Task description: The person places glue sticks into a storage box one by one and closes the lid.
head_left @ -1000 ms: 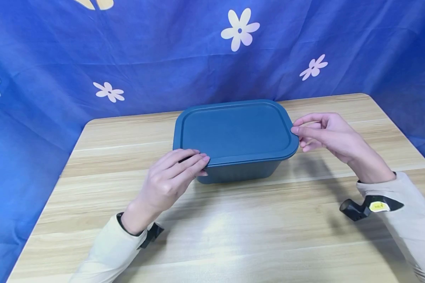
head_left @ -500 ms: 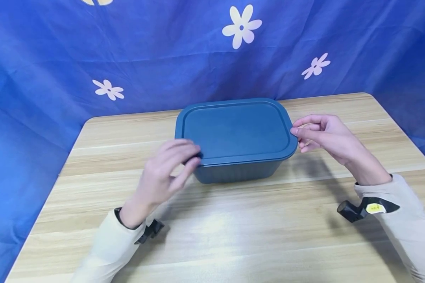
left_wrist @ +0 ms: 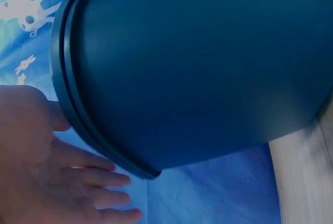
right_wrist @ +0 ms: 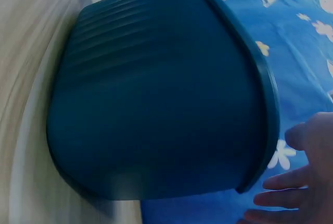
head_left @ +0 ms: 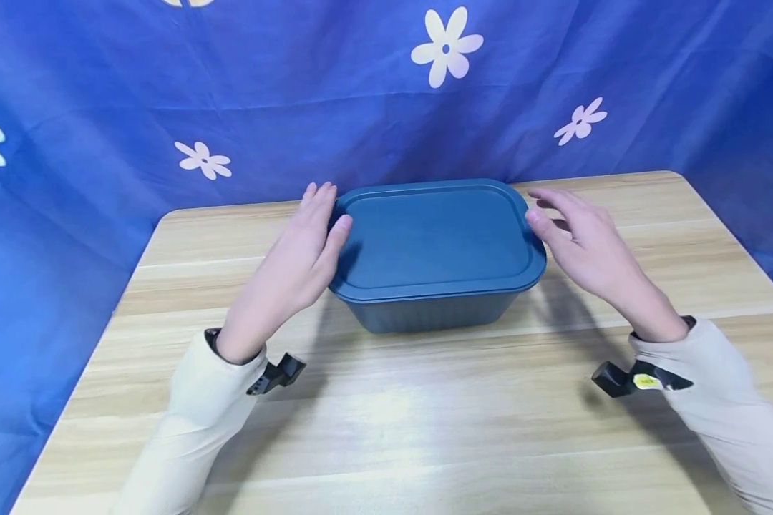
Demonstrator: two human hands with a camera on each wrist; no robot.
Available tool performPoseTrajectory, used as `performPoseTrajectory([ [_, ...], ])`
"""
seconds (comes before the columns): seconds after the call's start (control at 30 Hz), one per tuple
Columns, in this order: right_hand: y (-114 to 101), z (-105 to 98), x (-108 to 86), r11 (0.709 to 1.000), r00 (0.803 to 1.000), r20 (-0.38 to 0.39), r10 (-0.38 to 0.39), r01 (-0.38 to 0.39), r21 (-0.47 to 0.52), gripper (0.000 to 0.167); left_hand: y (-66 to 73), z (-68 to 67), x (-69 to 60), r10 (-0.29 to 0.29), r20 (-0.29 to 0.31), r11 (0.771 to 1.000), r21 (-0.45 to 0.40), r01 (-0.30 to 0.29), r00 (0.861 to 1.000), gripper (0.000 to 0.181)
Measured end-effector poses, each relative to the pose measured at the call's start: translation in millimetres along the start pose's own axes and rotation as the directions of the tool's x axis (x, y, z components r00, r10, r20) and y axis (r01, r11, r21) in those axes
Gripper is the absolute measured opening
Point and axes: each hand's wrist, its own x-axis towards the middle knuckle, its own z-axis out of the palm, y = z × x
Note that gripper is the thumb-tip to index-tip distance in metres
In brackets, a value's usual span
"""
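Note:
A dark blue plastic storage box [head_left: 431, 315] with its lid [head_left: 438, 232] on stands near the back of the table. My left hand [head_left: 290, 265] is at the box's left end, its fingers straight and the thumb by the lid's rim; whether it touches is unclear. In the left wrist view the left palm [left_wrist: 36, 166] is flat beside the rim. At the right end is my right hand [head_left: 592, 247], its fingers loosely bent and holding nothing. A narrow gap separates the right hand [right_wrist: 302, 182] from the rim in the right wrist view.
The box stands on a light wood-grain table [head_left: 425, 415]. Behind the table's back edge hangs a blue curtain [head_left: 328, 86] with white flowers. Each wrist wears a black camera, such as the left wrist's camera [head_left: 277, 373] and the right wrist's camera [head_left: 618, 379].
My left hand has left the lid's front left corner and moved back along the left end, its fingers straightening. My right hand has let go of the lid's right edge. The lid stays on.

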Motion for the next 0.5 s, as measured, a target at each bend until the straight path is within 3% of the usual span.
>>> performPoseTrajectory([
  [0.1,-3.3,3.9,2.3,0.993,0.994,0.083,-0.073,0.081,-0.091,0.056,2.4,1.5,5.4,-0.024,0.084,0.999,0.037,0.021,0.996,0.063],
  [0.2,-4.3,6.7,3.1,0.983,0.984,0.146,-0.100,0.121,-0.141,0.059,1.0,3.4,7.5,-0.037,0.120,0.998,0.059,0.030,0.992,0.064],
  [0.5,-3.0,6.9,2.5,0.973,0.973,0.199,-0.119,0.154,-0.172,0.057,-3.1,8.5,4.5,-0.090,0.178,0.991,0.115,0.070,0.980,0.068],
])
